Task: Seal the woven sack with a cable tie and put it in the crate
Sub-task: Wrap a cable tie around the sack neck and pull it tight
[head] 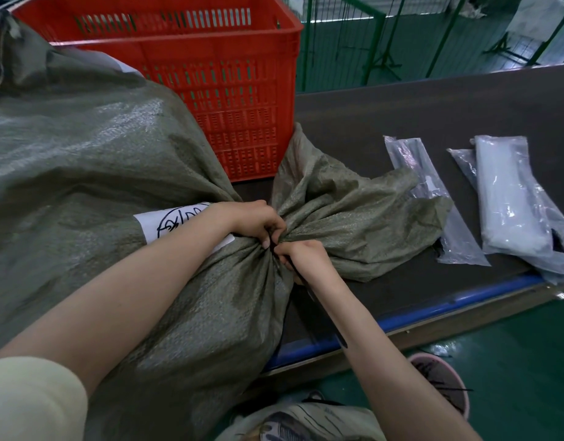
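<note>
Olive-green woven sack (92,173) lies bulging on its side on the desk (433,109), its body pressed against the near wall of the red crate (210,58) and its gathered neck pointing away from the crate toward me. My left hand (253,222) is closed tight round that bunched neck, holding the folds together. My right hand (301,259) is pinched on the black cable tie (318,305), whose loop circles the neck between my two fists while the free tail runs back along my right forearm.

To do this well, I judge I should keep the left fist close against the loop so no fabric slips out, then draw the tail straight along its own line, not sideways, until the ratchet bites hard. The loose mouth of the sack (353,211) fans out beyond the tie and should stay on the far side of it.

The desk's blue edge (433,310) runs just beneath my right wrist, and part of the sack already hangs over it. Right of the crate the desk is open apart from two clear plastic packets (509,198). The crate's mouth is high, so the lift will need a clear swing upward.
</note>
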